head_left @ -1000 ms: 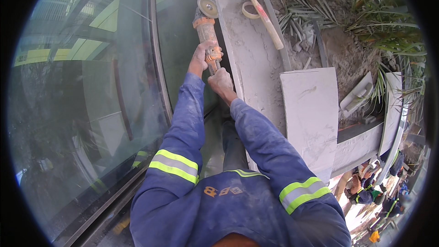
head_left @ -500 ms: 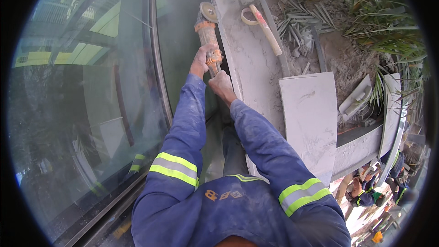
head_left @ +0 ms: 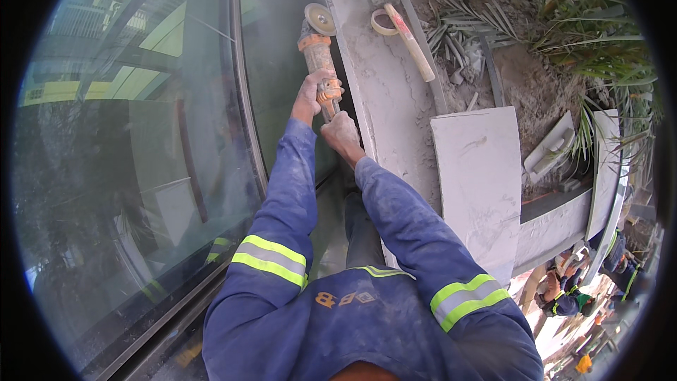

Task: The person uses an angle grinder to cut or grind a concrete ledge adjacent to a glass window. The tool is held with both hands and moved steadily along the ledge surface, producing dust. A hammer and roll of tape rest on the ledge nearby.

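Both hands grip an orange, dust-coated angle grinder [head_left: 315, 57], its round disc [head_left: 320, 19] pointing away from me. The disc sits at the left edge of a dusty pale stone ledge [head_left: 386, 88]; whether it touches the edge I cannot tell. My left hand [head_left: 310, 95] wraps round the grinder's body from the left. Lower down, my right hand [head_left: 343, 131] is closed round its rear handle. Pale dust hangs in the air around the disc and coats my right hand.
A hammer [head_left: 410, 42] lies on the ledge beside a tape roll [head_left: 383, 23]. Nearer stands a pale slab [head_left: 479, 183]. Glass panels [head_left: 141, 169] run along my left. Palm leaves [head_left: 585, 35] and soil fill the far right; people [head_left: 564, 286] work at the lower right.
The grinder and its disc have shifted very slightly left, with both hands still gripping it. At the lower right, a person has moved a little.
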Motion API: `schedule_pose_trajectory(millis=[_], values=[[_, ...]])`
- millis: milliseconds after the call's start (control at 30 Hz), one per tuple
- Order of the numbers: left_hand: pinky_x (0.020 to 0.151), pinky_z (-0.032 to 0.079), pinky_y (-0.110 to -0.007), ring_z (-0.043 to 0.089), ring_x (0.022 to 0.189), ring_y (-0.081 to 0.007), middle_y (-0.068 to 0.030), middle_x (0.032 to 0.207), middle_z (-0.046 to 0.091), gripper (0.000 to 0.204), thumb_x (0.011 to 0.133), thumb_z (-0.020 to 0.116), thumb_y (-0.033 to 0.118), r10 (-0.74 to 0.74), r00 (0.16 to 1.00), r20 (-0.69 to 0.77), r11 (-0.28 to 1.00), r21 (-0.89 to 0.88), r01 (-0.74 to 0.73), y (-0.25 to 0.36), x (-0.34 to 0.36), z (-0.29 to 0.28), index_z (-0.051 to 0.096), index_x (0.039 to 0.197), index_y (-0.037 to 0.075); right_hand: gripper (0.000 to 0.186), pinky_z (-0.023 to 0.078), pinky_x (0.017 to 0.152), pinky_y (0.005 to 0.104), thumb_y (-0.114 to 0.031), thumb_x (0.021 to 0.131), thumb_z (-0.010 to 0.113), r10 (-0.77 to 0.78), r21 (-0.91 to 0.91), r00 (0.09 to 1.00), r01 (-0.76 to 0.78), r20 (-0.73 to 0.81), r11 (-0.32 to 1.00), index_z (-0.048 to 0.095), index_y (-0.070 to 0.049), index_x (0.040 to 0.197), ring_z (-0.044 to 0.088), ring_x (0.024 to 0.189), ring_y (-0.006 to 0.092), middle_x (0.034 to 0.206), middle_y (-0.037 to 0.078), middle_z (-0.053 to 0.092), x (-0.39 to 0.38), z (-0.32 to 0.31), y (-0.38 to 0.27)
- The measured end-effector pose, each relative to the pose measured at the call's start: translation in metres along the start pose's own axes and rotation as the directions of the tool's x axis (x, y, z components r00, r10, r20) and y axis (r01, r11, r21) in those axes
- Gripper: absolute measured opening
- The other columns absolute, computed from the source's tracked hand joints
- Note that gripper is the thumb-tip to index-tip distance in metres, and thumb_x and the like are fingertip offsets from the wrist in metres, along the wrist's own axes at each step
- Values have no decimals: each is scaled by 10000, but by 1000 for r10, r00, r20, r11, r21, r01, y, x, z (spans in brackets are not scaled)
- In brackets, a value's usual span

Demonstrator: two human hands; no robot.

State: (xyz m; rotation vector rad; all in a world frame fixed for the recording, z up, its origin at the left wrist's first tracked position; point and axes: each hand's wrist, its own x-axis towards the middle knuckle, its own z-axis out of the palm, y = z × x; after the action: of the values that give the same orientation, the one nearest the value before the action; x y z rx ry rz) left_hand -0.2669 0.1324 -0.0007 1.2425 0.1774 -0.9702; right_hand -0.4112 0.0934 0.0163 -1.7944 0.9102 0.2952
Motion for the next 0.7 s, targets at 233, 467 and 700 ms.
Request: schedule_pose_trajectory(millis=[233,467,700], values=[[684,616,-487,717,771,-318,-172,913,695,534,736,803,295,14,1000,14,1000,-1,-14,-3,-1,-5,587,1137,16,361,550,940,515,-158,877,632,-11,9,1000,11,-11,1000,612,114,1115,679,1084,472,1101,350,688,-5,-1,0],[672,610,-477,717,763,-319,-172,897,693,493,747,788,287,44,999,-7,999,-1,-44,-4,-3,7,603,1107,6,305,564,886,529,-115,861,613,-78,28,994,81,-71,996,643,132,1037,688,1015,495,1016,378,686,5,5,11],[678,614,-468,717,744,-314,-167,883,690,503,755,784,282,57,998,5,998,-8,-57,0,9,-1,597,1114,-17,310,563,879,528,-100,858,591,-91,52,995,93,-39,994,646,145,1039,688,1011,498,1016,388,681,13,4,4]])
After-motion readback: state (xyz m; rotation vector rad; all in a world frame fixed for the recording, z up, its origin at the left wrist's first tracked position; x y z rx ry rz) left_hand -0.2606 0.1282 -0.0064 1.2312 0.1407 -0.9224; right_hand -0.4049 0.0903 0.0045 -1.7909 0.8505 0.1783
